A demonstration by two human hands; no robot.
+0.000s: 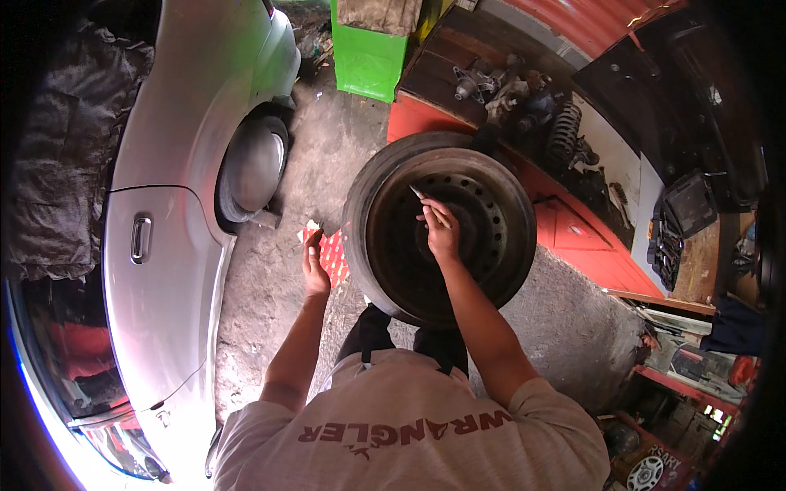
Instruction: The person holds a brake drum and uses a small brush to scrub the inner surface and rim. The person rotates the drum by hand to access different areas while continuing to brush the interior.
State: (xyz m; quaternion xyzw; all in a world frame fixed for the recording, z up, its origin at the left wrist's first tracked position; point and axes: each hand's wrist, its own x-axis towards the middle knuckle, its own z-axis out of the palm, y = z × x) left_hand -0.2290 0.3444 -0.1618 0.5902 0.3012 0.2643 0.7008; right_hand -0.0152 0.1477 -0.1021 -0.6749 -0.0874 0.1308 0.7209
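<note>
In front of me stands a tyre (357, 245) on a dark steel wheel rim (393, 270) with a ring of round holes. My right hand (443, 235) is over the rim, fingers closed round a slim pointed tool (418, 193) whose tip points up and left; its exact kind is too small to tell. Just left of the tyre, my left hand (313, 266) has its fingers pressed against a red packet with a white pattern (335, 260). The packet shows above the fingertips and on the tyre side of the hand; the thumb is hard to make out.
A silver car (168, 221) with a front wheel (255, 164) fills the left side. Along the right runs a red workbench (573, 233) bearing greasy metal parts, a coil spring (564, 131) and an open tool case (667, 237). A green box (368, 61) stands at the back.
</note>
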